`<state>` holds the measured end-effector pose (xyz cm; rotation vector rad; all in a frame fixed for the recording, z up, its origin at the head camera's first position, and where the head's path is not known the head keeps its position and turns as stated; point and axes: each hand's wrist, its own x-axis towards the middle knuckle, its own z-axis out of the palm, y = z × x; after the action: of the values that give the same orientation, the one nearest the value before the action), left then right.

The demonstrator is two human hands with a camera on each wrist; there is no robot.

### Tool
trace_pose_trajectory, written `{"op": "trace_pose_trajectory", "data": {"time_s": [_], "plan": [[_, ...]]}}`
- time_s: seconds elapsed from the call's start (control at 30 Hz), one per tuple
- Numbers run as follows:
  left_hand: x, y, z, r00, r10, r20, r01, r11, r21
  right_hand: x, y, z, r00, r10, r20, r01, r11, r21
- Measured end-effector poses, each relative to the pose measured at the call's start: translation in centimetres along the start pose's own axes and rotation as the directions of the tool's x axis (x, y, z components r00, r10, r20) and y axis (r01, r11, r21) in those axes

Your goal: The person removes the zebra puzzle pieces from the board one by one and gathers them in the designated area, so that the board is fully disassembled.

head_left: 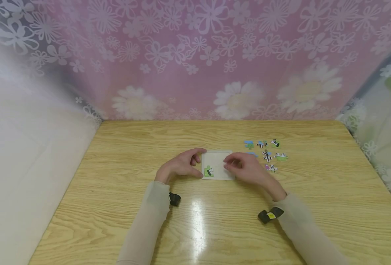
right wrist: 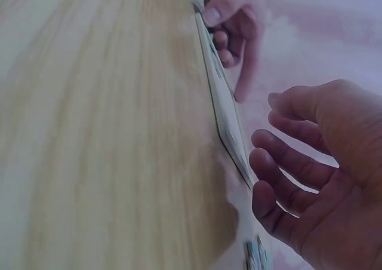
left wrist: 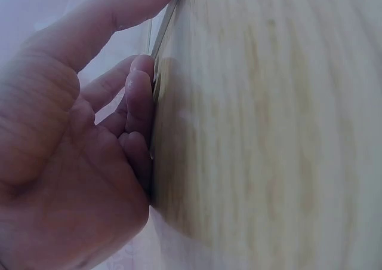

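Observation:
A small pale puzzle tray (head_left: 218,162) lies on the wooden table. One green piece with a black-and-white animal on it (head_left: 208,172) sits in its lower left corner. My left hand (head_left: 183,163) holds the tray at its left side, thumb at the near corner and index finger at the far one; its other fingers are curled in the left wrist view. Over the tray's right side hovers my right hand (head_left: 246,167), fingers loosely bent. Nothing shows between those fingers (right wrist: 292,162) in the right wrist view.
Several loose puzzle pieces lie right of the tray, among them a blue-and-green piece (head_left: 249,144), a black-and-white one (head_left: 267,155) and a green-edged one (head_left: 281,157). A flowered pink curtain (head_left: 189,73) hangs behind the table's far edge. Black straps (head_left: 175,199) are on both wrists.

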<state>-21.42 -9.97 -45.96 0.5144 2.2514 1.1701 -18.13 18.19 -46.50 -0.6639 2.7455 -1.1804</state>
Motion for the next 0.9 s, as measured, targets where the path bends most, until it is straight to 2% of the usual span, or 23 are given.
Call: {"op": "trace_pose_trajectory", "data": {"time_s": [0.4, 0.7, 0.9], "plan": [[0.2, -0.1, 0.0, 1.000, -0.001, -0.001, 0.001, 1.000, 0.019, 1.3, -1.0, 2.0, 0.998, -0.058, 0.026, 0.059, 0.998, -0.023], [0.3, -0.2, 0.0, 1.000, 0.004, -0.004, -0.004, 0.999, 0.035, 1.6, -1.8, 2.9, 0.999, -0.015, 0.049, 0.021, 0.993, -0.115], [0.3, -0.3, 0.0, 1.000, 0.003, -0.003, -0.003, 0.999, 0.050, 1.7, -2.2, 3.3, 0.999, -0.015, 0.042, 0.021, 0.989, -0.149]]}}
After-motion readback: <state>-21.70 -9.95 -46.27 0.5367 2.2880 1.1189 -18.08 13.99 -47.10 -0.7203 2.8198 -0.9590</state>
